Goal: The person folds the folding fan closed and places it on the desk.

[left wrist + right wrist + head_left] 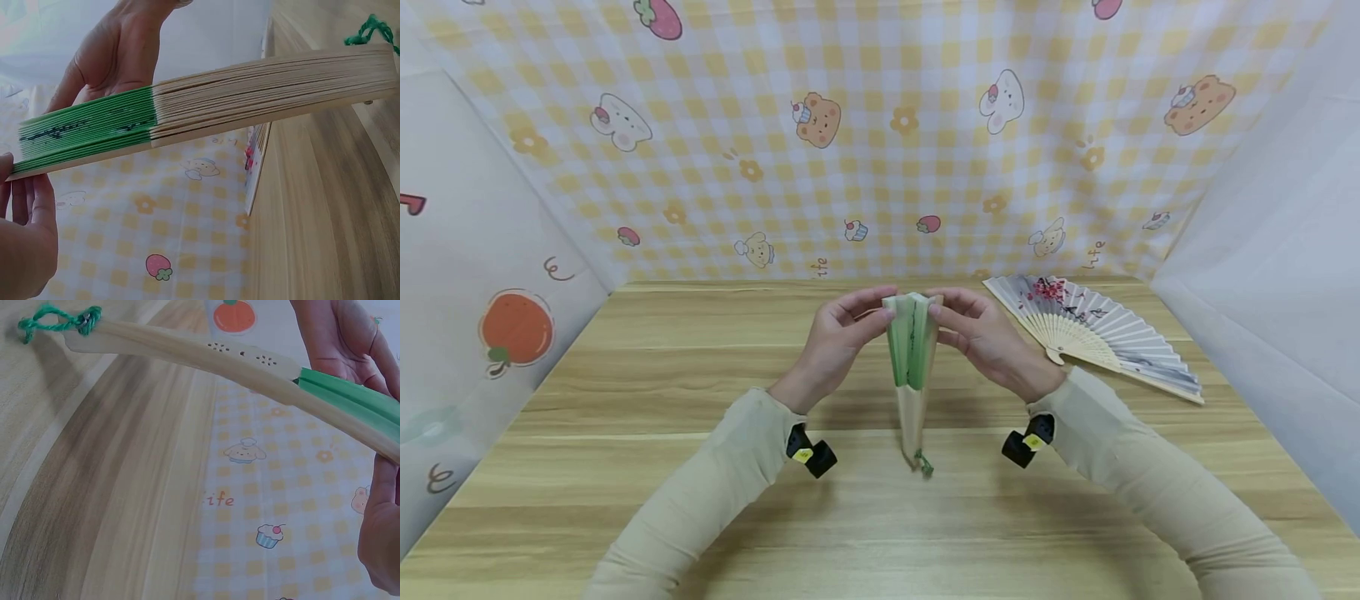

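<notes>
A green folding fan stands nearly folded between the two hands, its pale ribs narrowing toward the pivot end below. My left hand pinches the upper left edge between thumb and fingers. On the other side, my right hand pinches the upper right edge. Closely stacked green pleats with dark markings show in the left wrist view, above bare wooden ribs. From the pivot end hangs a green cord. Small flower-shaped holes pierce the ribs in the right wrist view.
An open white folding fan with red blossoms lies at the back right of the wooden table. Behind the table hangs a yellow checked cloth. Pale cloth walls rise at both sides.
</notes>
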### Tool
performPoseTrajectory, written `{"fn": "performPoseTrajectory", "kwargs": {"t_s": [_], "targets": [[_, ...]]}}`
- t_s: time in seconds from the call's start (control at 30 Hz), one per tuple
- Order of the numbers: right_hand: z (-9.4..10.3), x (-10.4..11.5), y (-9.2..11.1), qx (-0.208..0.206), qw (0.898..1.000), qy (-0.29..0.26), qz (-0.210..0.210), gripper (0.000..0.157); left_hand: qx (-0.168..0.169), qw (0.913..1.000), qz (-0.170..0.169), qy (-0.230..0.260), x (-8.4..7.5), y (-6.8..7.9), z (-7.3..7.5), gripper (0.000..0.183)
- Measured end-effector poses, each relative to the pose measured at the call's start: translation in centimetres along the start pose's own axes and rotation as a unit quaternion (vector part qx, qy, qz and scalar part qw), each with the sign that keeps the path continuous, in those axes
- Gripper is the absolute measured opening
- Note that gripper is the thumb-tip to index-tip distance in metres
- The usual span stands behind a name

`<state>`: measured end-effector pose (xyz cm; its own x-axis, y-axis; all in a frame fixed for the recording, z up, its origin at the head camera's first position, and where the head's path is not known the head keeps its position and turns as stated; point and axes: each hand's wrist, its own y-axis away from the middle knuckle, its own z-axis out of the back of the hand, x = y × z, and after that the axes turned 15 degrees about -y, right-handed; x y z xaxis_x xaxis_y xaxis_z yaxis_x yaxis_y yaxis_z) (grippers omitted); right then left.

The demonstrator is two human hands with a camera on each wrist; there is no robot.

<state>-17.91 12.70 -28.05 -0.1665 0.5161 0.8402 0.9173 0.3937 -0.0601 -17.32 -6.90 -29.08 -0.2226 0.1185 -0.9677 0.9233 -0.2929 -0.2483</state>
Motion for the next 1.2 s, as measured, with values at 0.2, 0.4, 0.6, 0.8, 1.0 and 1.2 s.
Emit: {"fn": "performPoseTrajectory", "kwargs": {"t_s": [0.2,0.4,0.6,0.8,1.0,1.2], "targets": [[-0.1,-0.2,0.0,-0.003,1.0,0.014,0.008,0.023,-0.022,0.9997,0.009,-0.003,-0.2,0.1,-0.1,0.023],[0.0,-0.4,0.0,0.017,0.999,0.037,0.013,0.02,-0.037,0.999,0.02,-0.014,-0.2,0.1,0.0,0.025],[0.0,-0.7,0.2,0.038,0.994,0.099,0.018,0.04,-0.042,0.9989,0.02,-0.011,-0.1,0.1,-0.1,0.023],[-0.5,-0.7,0.2,0.02,0.99,0.138,0.018,0.042,-0.045,0.9987,0.018,-0.01,-0.2,0.2,-0.2,0.023],[-0.9,-0.7,0.1,0.013,0.99,0.142,0.02,0.041,-0.045,0.9983,0.019,-0.031,-0.4,0.2,-0.1,0.026],[-1.4,-0.7,0.0,0.015,0.99,0.138,0.026,0.036,-0.046,0.998,0.023,-0.038,-0.7,0.2,0.2,0.022]]}}
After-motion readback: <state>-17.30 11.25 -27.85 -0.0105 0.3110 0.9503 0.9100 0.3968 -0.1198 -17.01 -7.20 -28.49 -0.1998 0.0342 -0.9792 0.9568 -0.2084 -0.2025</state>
